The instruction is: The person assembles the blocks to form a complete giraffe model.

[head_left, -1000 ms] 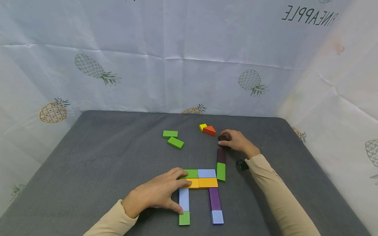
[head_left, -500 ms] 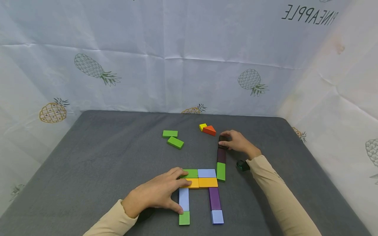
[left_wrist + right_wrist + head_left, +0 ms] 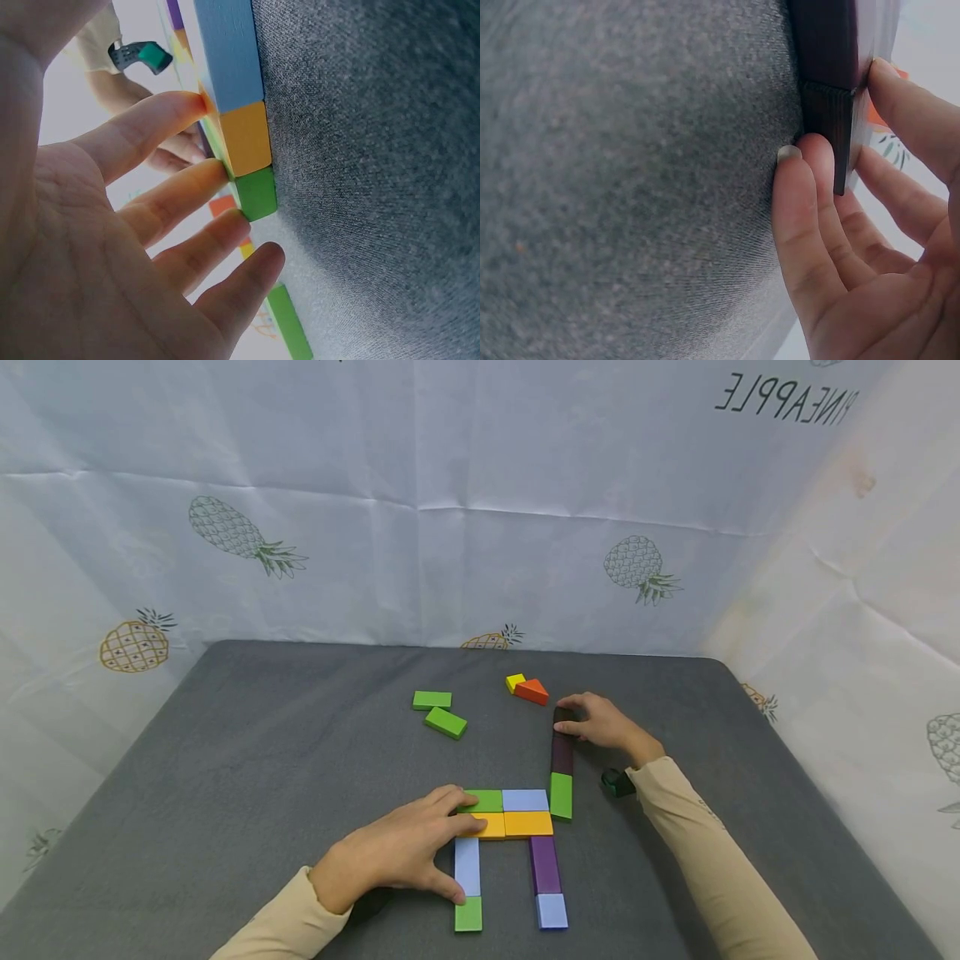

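Flat coloured blocks form a figure on the grey table in the head view. My left hand (image 3: 401,843) rests on it with extended fingers, touching a green block (image 3: 489,800) and a yellow-orange block (image 3: 493,829); its thumb lies by a light blue block (image 3: 467,868). At the figure's upper right, my right hand (image 3: 606,725) holds a dark brown block (image 3: 829,124) between thumb and fingers. That block's end meets a dark maroon block (image 3: 562,755), which continues into a green block (image 3: 561,797). Fingers partly hide the brown block in the head view.
Two loose green blocks (image 3: 446,722) lie farther back on the table (image 3: 300,735). A red-orange triangular block (image 3: 532,692) touches a yellow block (image 3: 514,682) near the right hand. A light blue block (image 3: 552,912) ends the right leg of the figure.
The right hand has brought the dark brown block toward the person, closing the gap to the maroon block. The left hand stays in place.
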`<state>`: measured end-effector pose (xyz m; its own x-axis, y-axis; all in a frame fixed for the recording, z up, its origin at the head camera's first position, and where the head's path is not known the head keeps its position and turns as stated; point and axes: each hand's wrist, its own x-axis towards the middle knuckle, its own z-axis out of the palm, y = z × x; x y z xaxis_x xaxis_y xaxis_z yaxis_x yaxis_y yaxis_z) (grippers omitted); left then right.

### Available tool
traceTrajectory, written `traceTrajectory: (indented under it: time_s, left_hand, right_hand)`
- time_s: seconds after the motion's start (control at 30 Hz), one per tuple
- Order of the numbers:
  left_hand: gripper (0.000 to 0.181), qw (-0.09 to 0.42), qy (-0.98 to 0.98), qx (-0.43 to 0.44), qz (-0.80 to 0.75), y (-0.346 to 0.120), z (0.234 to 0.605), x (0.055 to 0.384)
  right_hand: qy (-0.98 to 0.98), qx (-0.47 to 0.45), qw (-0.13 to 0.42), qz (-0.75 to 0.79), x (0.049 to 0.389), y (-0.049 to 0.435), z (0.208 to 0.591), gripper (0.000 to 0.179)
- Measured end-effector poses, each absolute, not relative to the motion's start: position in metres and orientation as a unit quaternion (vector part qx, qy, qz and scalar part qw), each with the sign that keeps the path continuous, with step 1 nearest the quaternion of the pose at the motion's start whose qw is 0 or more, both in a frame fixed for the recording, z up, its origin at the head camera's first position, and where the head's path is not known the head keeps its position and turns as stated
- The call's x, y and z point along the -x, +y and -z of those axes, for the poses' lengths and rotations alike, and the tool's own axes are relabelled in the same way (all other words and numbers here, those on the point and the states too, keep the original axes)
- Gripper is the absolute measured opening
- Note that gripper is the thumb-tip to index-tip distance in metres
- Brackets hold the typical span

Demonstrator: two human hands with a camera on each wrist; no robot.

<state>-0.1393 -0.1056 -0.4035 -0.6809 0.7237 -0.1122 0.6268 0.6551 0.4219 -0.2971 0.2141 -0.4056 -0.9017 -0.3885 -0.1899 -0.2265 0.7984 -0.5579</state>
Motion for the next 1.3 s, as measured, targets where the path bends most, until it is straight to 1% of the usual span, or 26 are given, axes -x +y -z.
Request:
traceTrajectory:
  time_s: [0.3, 0.6, 0.87, 1.3]
  left_hand:
    - [0.072, 0.137, 0.899, -0.377, -0.175, -0.105, 0.404, 0.139]
    - [0.074, 0.136, 0.9, -0.377, -0.171, -0.104, 0.403, 0.139]
    - [0.074, 0.136, 0.901, -0.374, -0.172, -0.104, 0.404, 0.139]
    - [0.073, 0.135, 0.902, -0.373, -0.17, -0.104, 0.404, 0.139]
  right_hand:
    - [0.946, 0.184, 0.103, 0.248, 0.296, 0.214, 0.405, 0.049]
    - [0.943, 0.194, 0.071, 0.261, 0.293, 0.207, 0.402, 0.046]
    - [0.936, 0.213, 0.056, 0.275, 0.293, 0.197, 0.397, 0.042]
    - [0.926, 0.244, 0.054, 0.284, 0.29, 0.175, 0.389, 0.042]
